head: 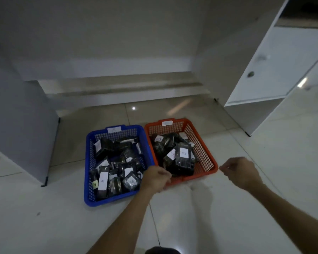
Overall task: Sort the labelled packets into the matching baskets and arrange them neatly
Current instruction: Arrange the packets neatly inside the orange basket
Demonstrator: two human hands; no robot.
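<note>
A blue basket marked A stands on the floor at the left, holding several black packets with white A labels. Touching its right side is an orange basket with black packets labelled B. My left hand has its fingers curled over the near left corner of the orange basket's rim. My right hand hovers just right of that basket's near right corner with its fingers curled and nothing visible in them.
The baskets sit on glossy white floor tiles. A grey panel rises at the left and a white cabinet with a knob at the right. A low step runs along the wall behind.
</note>
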